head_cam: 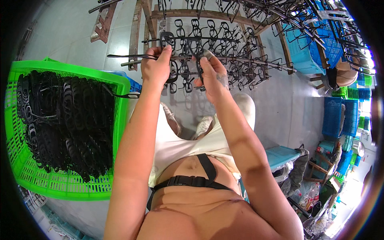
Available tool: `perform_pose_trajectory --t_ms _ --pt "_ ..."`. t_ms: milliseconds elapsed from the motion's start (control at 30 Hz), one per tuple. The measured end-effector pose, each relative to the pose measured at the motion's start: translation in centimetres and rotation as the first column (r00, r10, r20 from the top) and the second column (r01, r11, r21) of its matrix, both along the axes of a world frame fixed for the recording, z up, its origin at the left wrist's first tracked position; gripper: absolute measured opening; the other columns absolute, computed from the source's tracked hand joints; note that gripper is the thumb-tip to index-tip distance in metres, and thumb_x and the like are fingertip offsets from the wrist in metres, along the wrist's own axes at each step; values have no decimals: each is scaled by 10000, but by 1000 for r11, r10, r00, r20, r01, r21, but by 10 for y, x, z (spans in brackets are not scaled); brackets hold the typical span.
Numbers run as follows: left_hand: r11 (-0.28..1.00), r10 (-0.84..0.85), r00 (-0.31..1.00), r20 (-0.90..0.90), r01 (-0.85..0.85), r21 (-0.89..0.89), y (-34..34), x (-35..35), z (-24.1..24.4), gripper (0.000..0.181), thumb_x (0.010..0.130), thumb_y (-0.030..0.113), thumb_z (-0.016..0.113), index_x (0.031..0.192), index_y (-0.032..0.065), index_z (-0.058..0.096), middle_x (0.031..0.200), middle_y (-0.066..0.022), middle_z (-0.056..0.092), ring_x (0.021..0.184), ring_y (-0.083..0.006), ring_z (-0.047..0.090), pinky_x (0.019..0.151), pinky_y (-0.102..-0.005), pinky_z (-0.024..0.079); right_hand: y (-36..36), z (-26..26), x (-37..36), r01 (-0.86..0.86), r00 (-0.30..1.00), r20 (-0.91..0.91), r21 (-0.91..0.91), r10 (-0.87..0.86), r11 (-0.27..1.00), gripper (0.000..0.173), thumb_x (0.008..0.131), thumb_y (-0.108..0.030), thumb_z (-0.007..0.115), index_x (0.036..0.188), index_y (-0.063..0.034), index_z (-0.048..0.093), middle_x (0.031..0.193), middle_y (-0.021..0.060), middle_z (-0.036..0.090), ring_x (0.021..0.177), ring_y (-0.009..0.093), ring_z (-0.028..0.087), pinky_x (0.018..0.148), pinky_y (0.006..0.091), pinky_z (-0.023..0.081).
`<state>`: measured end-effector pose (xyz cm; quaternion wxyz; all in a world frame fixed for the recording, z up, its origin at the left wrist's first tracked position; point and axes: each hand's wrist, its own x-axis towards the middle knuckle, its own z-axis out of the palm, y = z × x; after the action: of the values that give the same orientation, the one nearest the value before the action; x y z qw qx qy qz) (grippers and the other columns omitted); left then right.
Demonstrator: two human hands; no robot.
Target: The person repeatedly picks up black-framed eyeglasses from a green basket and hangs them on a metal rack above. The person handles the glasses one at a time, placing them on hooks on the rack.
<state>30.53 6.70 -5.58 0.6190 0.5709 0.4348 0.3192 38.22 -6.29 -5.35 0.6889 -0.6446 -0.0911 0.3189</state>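
Both hands are raised before a rack of metal rods hung with black eyeglass frames. My left hand (157,64) pinches a black eyeglass frame (167,39) by its rim, and a long temple arm sticks out to the left past the fingers. Close by, my right hand (213,70) has its fingers around the other side, at a dark frame part (195,48); whether this belongs to the same pair I cannot tell. A metal rod (130,63) runs behind both hands. A bright green plastic basket (120,81) at the left holds a heap of black eyeglass frames (66,120).
Wooden rack beams (198,13) cross the top, with more frames on rods at the upper right. Blue crates (332,117) stand at the far right. A light blue stool or bin (280,156) is beside my right arm. Someone's arm or leg shows near the right edge.
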Motion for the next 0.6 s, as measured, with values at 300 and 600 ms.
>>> perform_pose_trajectory --t_ms 300,600 --pt "997 -73 995 -73 70 -40 9 2 3 297 830 286 654 715 19 592 632 -10 559 549 -91 444 511 -259 369 8 -11 -1 43 994 94 75 -50 996 300 944 -209 476 1197 -51 499 989 85 649 402 78 454 395 220 428" --pt "996 90 996 -18 -90 -8 -8 -23 28 357 862 370 619 980 34 601 843 -18 613 757 -103 518 723 -242 397 21 -20 5 102 993 38 191 -111 976 279 933 -218 483 1133 -24 473 810 83 575 367 106 439 368 241 434"
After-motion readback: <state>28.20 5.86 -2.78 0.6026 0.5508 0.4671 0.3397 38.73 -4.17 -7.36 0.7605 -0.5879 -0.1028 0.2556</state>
